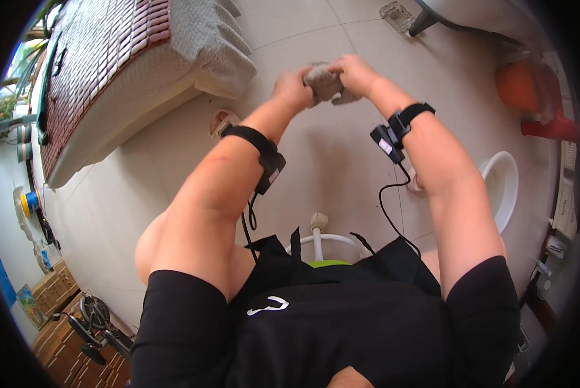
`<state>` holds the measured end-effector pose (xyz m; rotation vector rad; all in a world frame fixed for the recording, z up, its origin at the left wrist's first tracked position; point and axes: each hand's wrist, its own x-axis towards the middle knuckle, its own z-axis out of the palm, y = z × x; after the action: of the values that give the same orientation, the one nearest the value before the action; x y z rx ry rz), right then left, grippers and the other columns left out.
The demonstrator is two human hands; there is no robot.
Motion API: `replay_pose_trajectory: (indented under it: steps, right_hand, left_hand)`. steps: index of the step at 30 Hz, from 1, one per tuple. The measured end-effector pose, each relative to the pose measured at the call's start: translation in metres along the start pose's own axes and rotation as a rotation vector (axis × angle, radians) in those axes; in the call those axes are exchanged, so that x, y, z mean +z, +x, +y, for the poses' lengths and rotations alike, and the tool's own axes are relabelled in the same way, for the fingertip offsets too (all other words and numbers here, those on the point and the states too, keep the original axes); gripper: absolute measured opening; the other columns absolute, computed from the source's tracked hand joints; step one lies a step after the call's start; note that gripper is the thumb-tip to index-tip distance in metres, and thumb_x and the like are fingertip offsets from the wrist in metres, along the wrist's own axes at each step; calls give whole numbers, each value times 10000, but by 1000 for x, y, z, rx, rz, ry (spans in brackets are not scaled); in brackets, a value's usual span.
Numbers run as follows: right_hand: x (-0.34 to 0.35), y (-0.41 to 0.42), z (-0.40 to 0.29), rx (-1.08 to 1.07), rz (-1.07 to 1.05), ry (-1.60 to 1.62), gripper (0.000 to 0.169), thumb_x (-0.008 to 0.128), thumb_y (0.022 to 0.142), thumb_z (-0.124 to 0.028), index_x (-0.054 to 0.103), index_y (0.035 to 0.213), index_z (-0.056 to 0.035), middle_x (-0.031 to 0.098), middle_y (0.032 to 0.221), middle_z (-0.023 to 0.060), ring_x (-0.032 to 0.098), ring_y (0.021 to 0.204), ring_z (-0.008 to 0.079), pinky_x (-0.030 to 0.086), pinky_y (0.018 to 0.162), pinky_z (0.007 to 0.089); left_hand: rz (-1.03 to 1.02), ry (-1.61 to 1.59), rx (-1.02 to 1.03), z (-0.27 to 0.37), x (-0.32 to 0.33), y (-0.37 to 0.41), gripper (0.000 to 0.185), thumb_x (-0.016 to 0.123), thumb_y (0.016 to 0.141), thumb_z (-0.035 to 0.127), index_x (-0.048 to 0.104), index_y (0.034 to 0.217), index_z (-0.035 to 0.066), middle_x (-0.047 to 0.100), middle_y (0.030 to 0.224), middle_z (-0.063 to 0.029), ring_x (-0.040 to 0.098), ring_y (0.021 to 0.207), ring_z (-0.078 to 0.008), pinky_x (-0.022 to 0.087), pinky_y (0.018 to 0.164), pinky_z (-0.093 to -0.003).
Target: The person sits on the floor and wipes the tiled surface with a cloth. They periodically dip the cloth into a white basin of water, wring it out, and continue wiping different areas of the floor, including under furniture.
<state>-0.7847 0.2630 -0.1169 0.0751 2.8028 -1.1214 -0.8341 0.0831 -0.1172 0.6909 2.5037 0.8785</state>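
Note:
A crumpled grey-brown cloth [323, 81] is held up over the tiled floor, out in front of me. My left hand [293, 89] grips its left side with curled fingers, slightly blurred. On the other side my right hand [354, 75] pinches its upper right edge, and a loose corner hangs below. Both forearms are stretched forward and bear black straps with small black devices [272, 173] and cables. A white basin [511, 194] stands on the floor beside my right elbow, partly hidden by the arm; its contents cannot be made out.
At left is a bed [110, 63] with a slatted mat and pale cover. A clear plastic tray [397, 18] lies near a dark furniture leg [422, 23]. Red-orange plastic items [525, 89] stand at right. Below me is a white tubular frame with a beige foot [319, 221].

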Motion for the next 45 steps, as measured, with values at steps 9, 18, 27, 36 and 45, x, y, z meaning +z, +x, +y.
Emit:
replay_pose_trajectory:
  steps: [9,18,27,36,45]
  right_hand:
    - [28,110,70,92,-293,-471,526,543,707,-115,441,1212,-225,384,1287,41,440,1083,317,383,913,386]
    - [75,12,92,79,24,-270,560,594,667,-62,420,1178,-213,438,1138,90,456,967,327,418,820,398]
    - [95,-190,72,581,-312,52,517,535,638,1,458,1131,-135,455,1063,184,458,999,351,397,851,380]
    - [-63,-89,108,296,106,68,403,501,682,-72,514,1079,-140,478,999,190,473,944,362,416,813,386]
    - [-87,-10,226,466,76,-360,446,524,760,-135,442,1193,-202,409,1218,47,407,1104,277,358,927,341]
  left_hand:
    - [-187,266,-89,-42,22,114,505,498,729,112,427,1225,176,563,1002,-178,543,925,-305,438,779,-358]
    - [-83,106,-63,-51,99,48,542,560,695,49,432,1204,185,444,1025,-204,473,949,-368,416,818,-401]
    - [-591,-69,11,-10,172,-80,495,561,629,48,515,1115,125,501,947,-187,526,846,-336,453,744,-379]
    - [-291,-56,332,102,82,70,449,545,641,94,545,1090,108,547,932,-150,540,874,-302,452,772,-340]
    - [-320,246,256,112,168,193,474,545,723,123,451,1187,143,507,1086,-139,486,1003,-315,425,831,-361]
